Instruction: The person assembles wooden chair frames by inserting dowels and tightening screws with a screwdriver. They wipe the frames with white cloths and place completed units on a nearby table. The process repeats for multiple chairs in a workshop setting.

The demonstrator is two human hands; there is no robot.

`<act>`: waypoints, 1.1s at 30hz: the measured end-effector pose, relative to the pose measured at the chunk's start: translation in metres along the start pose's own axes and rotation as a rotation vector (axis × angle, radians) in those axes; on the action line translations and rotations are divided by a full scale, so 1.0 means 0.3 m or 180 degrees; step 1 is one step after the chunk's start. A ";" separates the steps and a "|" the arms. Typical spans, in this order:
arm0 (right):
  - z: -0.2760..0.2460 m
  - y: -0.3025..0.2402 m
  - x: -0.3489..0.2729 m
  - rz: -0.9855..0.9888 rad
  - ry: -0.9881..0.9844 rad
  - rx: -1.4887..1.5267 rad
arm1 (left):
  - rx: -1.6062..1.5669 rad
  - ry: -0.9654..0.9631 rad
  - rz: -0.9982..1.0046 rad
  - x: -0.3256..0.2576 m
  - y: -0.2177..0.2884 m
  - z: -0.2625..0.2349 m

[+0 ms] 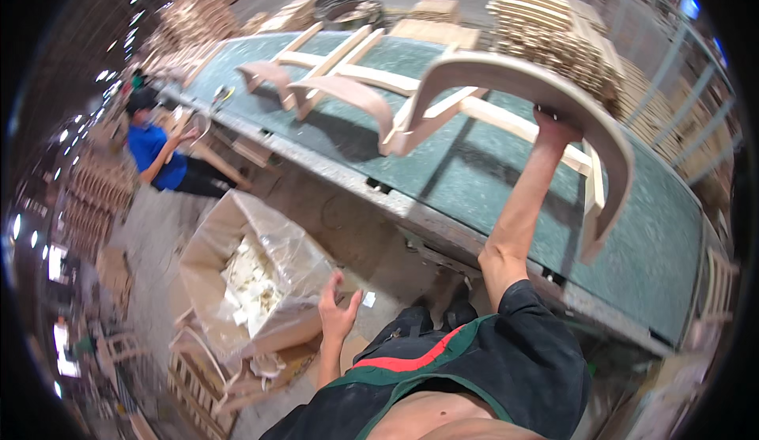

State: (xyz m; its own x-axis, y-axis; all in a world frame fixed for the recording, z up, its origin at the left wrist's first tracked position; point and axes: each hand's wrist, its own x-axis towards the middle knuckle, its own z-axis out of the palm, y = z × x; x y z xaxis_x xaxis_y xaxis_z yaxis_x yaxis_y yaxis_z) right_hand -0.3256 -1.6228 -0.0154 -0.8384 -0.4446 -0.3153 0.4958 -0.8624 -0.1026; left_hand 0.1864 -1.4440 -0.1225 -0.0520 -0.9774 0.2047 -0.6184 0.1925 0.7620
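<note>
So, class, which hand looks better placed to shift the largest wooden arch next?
Probably the right hand: it touches the largest wooden arch on its inner side. The left hand looks empty, lower down near the plastic-lined box.

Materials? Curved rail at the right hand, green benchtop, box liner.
Curved rail at the right hand: likely wood, smooth, seemingly unvarnished; matte pinkish-tan surface.

Green benchtop: mottled, faint sheen; could be laminate, stone or coated sheet, can't tell.

Box liner: probably plastic film, clear and glossy; see-through, creased, catches highlights.
</note>
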 end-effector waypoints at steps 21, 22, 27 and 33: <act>-0.229 -1.413 -1.819 -0.2779 -0.2199 0.0269 | -0.5014 -0.3545 0.3040 -0.439 0.719 0.240; -0.328 -1.548 -1.889 -0.2780 -0.2382 0.0061 | -0.5022 -0.3497 0.3004 -0.560 0.760 0.264; -0.602 -2.084 -2.320 -0.3641 -0.2358 -0.0348 | -0.5354 -0.3567 0.3725 -1.234 1.000 0.324; -0.657 -2.656 -2.707 -0.4485 -0.2023 -0.0621 | -0.5923 -0.3977 0.3793 -2.033 1.209 0.414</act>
State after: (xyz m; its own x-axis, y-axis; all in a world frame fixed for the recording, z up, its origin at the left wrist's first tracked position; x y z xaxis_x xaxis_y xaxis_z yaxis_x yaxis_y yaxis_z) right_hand 0.0050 -0.5268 0.1363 -0.5646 0.5979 0.5690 -0.7668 -0.6350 -0.0936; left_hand -0.1034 -0.7888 -0.0473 -0.3065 0.0553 0.9503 0.8722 -0.3834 0.3037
